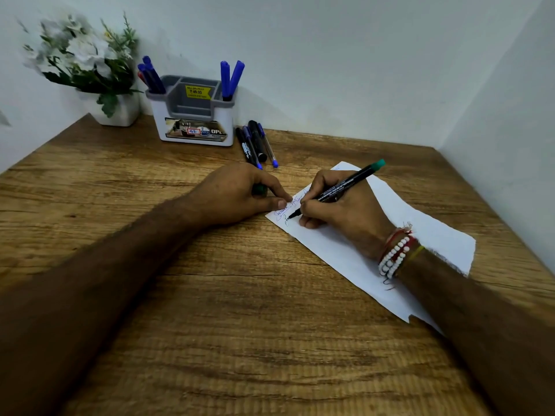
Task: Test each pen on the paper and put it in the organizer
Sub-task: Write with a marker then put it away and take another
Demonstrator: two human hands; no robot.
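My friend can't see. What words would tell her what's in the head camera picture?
A right hand writes on white paper with a black, green-ended pen at a wooden desk. The left hand grips something small and green. Behind, an organizer holds blue pens, with loose pens beside it.

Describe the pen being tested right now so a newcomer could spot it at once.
On the wooden table, find the white paper at right, where the right hand rests. The pen it grips, tip on the paper, has a black barrel with white print and a green end. None of the loose pens lying beside the organizer shows green.
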